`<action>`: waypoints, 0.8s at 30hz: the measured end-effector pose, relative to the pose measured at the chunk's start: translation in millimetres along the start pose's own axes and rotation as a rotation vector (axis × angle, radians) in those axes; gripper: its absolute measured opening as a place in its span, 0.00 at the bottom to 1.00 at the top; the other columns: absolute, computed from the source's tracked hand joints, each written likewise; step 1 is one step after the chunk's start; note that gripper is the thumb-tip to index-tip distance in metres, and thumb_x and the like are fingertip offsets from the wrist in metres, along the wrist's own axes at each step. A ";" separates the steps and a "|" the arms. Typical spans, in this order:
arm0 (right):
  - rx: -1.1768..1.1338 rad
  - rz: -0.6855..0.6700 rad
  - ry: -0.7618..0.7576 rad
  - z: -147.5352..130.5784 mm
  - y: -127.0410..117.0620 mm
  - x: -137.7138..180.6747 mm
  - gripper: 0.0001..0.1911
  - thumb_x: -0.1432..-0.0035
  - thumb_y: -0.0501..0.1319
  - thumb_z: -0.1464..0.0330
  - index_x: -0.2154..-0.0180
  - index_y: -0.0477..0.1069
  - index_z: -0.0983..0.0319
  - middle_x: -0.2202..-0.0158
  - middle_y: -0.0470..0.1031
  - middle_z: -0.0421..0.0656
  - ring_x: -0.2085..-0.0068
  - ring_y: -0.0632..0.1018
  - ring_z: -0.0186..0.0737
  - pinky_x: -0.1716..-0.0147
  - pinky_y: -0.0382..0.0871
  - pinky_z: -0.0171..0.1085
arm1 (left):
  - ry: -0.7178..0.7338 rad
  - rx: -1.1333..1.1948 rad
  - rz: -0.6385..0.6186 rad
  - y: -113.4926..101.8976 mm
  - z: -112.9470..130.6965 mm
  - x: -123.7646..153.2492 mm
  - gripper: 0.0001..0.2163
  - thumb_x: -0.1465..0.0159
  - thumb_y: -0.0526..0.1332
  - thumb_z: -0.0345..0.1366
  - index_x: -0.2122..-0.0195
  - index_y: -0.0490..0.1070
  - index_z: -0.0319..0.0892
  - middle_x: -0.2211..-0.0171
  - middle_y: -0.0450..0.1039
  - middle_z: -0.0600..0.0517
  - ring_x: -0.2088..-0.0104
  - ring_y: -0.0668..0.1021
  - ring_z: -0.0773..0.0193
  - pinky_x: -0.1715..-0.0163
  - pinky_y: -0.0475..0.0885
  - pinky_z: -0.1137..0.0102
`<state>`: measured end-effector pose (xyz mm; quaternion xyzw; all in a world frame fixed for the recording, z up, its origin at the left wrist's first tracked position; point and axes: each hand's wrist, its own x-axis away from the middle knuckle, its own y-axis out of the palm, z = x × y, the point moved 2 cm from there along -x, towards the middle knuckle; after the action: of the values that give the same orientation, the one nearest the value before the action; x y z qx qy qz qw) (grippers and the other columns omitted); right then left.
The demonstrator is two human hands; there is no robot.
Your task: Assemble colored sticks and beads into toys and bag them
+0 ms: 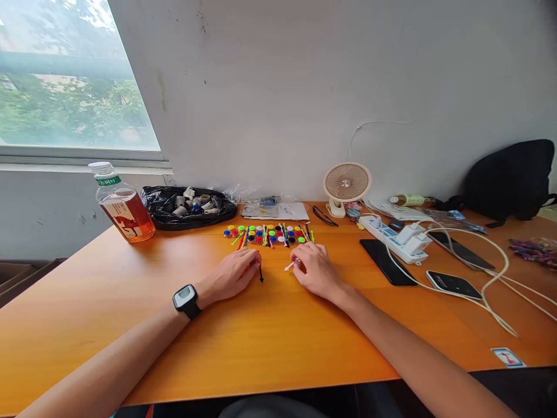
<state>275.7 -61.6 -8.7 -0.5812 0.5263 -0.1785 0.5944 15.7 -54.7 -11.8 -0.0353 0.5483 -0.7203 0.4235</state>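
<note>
Over the desk (278,342), a black arrow (261,276) was pinched by the left hand (234,274), apparently a white arrow (289,267) by the right hand (318,270).

Your black arrow (261,278) at centre looks like plastic; your table (270,354), lower centre, smooth glossy wood; the bag (167,222), left of centre, crinkled shiny plastic.

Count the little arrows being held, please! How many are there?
2 that I can see: a black arrow in the left hand and a white arrow in the right hand. More could be hidden inside the hands.
</note>
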 end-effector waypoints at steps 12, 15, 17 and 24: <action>-0.240 -0.104 -0.390 -32.5 1.2 10.5 0.22 0.32 0.57 0.77 0.40 0.74 0.56 0.44 0.79 0.48 0.38 0.70 0.54 0.37 0.67 0.57 | -0.200 -0.108 0.168 -3.6 -41.7 8.9 0.11 0.25 0.55 0.40 0.47 0.72 0.45 0.58 0.76 0.47 0.57 0.77 0.55 0.57 0.72 0.62; -0.258 -0.161 -0.402 -34.5 7.7 12.9 0.22 0.30 0.57 0.76 0.39 0.74 0.57 0.42 0.79 0.48 0.36 0.69 0.53 0.36 0.67 0.56 | -0.209 -0.088 0.114 -3.1 -41.4 8.7 0.13 0.28 0.61 0.45 0.48 0.74 0.45 0.60 0.75 0.49 0.59 0.77 0.56 0.59 0.72 0.64; -0.273 -0.173 -0.394 -31.7 9.2 12.7 0.22 0.30 0.56 0.77 0.39 0.74 0.57 0.43 0.79 0.48 0.36 0.69 0.52 0.36 0.68 0.55 | -0.200 0.004 0.054 -5.6 -37.4 8.1 0.15 0.29 0.62 0.49 0.49 0.76 0.46 0.62 0.75 0.51 0.62 0.77 0.58 0.62 0.71 0.66; -0.282 -0.154 -0.399 -25.5 9.2 12.2 0.19 0.27 0.55 0.76 0.41 0.75 0.58 0.43 0.79 0.49 0.37 0.71 0.50 0.36 0.69 0.52 | -0.275 0.164 0.113 -14.1 -37.9 7.6 0.23 0.22 0.48 0.51 0.60 0.76 0.42 0.67 0.77 0.50 0.66 0.76 0.60 0.64 0.69 0.67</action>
<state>255.4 -82.1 -16.0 -0.7204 0.3725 -0.0301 0.5843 -16.8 -30.3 -18.4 -0.0681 0.4255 -0.7260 0.5359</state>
